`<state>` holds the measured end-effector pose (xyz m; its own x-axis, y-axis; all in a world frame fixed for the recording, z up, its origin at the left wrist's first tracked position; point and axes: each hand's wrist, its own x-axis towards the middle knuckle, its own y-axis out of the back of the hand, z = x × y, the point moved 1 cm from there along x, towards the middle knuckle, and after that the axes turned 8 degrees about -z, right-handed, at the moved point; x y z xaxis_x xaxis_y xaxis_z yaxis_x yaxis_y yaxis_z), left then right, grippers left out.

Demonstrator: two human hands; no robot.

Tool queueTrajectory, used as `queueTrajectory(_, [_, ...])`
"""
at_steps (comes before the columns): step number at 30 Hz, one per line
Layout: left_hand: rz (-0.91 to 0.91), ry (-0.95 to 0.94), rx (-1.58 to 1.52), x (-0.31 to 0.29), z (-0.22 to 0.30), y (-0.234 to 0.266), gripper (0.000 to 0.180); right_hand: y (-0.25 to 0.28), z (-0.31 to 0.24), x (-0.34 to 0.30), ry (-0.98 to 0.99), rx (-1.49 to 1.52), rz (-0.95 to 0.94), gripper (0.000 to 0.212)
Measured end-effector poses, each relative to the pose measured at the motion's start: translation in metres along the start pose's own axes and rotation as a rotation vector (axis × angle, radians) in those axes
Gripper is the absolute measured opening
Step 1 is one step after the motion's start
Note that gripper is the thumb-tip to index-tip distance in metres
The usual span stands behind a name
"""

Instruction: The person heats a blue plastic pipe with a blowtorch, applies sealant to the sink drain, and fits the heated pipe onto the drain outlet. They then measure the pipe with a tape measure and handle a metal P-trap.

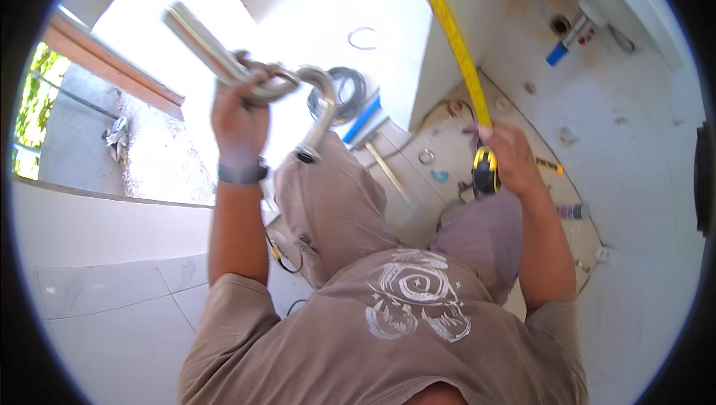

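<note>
A shiny metal drain trap pipe (201,43) is raised at the upper left, with my left hand (240,118) wrapped round it. Its long straight tube points up and left, while the curved end bends down toward my knee. Motion blurs the pipe and the fingers a little. On the right, my right hand (513,159) is closed round a yellow and black tape measure (485,172). The yellow blade (451,32) is drawn out and runs up past the top edge of the view. My fingers rest where the blade leaves the case.
Behind the pipe lies a dark coiled hose or cable (339,99). A pale stick (388,174), a metal ring (426,157), a light-blue piece (439,176) and a bottle (573,212) are on the floor. A wall drain hole (559,25) and blue-ended fitting (556,54) are at upper right.
</note>
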<state>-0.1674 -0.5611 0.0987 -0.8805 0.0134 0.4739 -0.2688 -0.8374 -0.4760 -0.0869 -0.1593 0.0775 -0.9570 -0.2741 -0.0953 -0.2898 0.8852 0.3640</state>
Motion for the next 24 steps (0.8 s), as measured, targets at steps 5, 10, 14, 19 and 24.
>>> queueTrajectory(5, [0.155, 0.226, -0.227, -0.007, -0.06, 0.009, 0.023, -0.046, 0.018, 0.027, -0.116, 0.215, -0.151, 0.046])
queueTrajectory(10, [0.341, 0.283, -0.327, -0.011, -0.08, 0.035, 0.028, -0.096, 0.034, 0.053, -0.187, 0.256, -0.276, 0.044])
queueTrajectory(14, [0.499, 0.395, -0.235, -0.028, -0.077, 0.048, 0.031, -0.111, 0.029, 0.07, -0.204, 0.156, -0.353, 0.045])
queueTrajectory(19, [0.493, 0.323, -0.245, -0.051, -0.079, 0.058, 0.042, -0.13, 0.014, 0.086, -0.201, 0.154, -0.489, 0.047])
queueTrajectory(24, [0.543, 0.295, -0.267, -0.072, -0.081, 0.065, 0.041, -0.162, 0.008, 0.076, -0.228, 0.097, -0.659, 0.045])
